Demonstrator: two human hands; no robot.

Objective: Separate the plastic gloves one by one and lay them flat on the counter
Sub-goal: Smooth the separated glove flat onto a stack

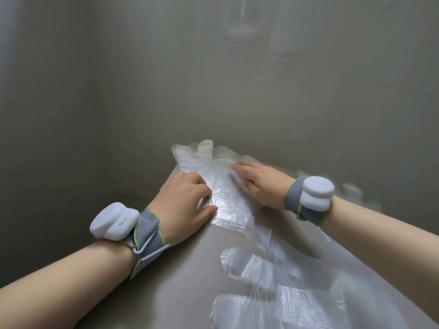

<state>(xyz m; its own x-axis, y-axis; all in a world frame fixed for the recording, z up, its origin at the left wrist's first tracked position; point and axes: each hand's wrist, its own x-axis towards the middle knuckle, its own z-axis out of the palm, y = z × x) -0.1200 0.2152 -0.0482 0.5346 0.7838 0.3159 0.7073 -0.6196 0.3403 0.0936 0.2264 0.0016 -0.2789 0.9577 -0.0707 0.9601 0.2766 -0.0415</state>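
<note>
both arms out in front of me, left forearm (71,276) and right forearm (380,224) bare, coming in from the bottom corners and angling toward each other. my left hand (183,205) is palm down, knuckles bent so the fingertips point down, left thumb (206,211) sticking out to the side, apart from them. honestly can't tell if those fingers have hold of anything. my right hand (259,184) sits a bit further forward, palm down, fingers stretched out flat. grey strap with a white pod on the left wrist (147,231), same on the right wrist (306,200)
</note>
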